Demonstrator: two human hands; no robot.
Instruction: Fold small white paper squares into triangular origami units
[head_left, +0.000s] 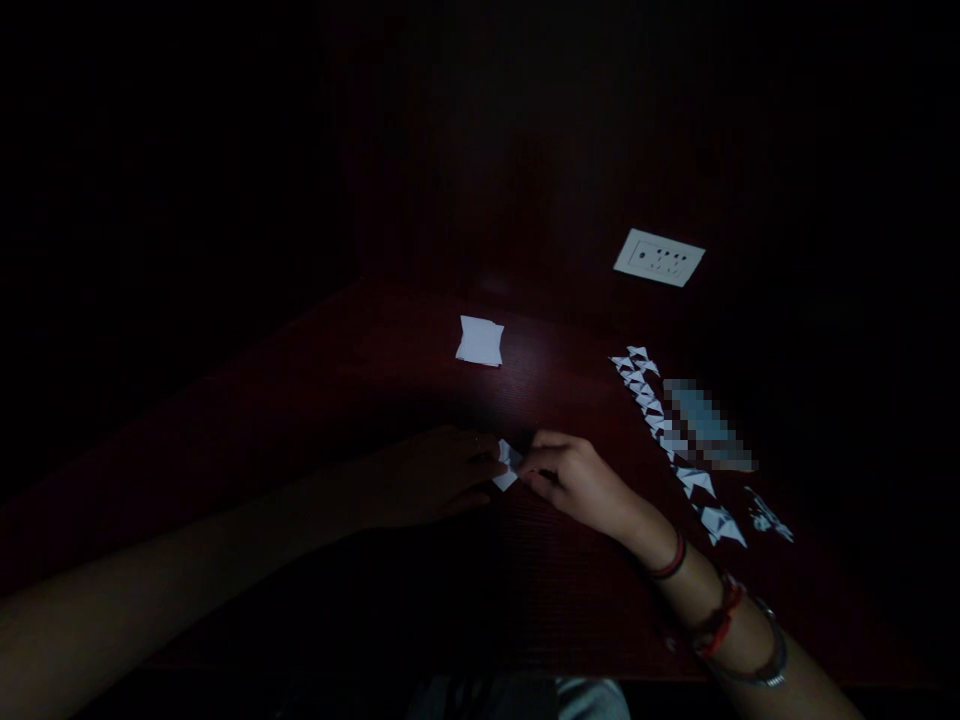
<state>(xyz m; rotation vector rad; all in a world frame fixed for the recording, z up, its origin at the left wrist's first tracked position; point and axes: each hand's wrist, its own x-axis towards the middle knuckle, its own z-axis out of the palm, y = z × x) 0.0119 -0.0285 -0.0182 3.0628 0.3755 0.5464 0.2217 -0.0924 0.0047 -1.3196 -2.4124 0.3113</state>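
The scene is very dark. My left hand (439, 475) and my right hand (574, 480) meet at the middle of a dark red wooden table (360, 380). Both pinch a small folded white paper piece (508, 465) between their fingertips, low over the tabletop. My right wrist wears red thread bands and a metal bangle. A small stack of white paper slips (480, 341) lies farther back on the table, apart from both hands.
A row of several small folded white paper triangles (664, 420) runs diagonally on the right, with a few more (766, 515) beyond it. A white wall socket plate (659, 257) sits on the dark panel behind. A blurred patch lies beside the row.
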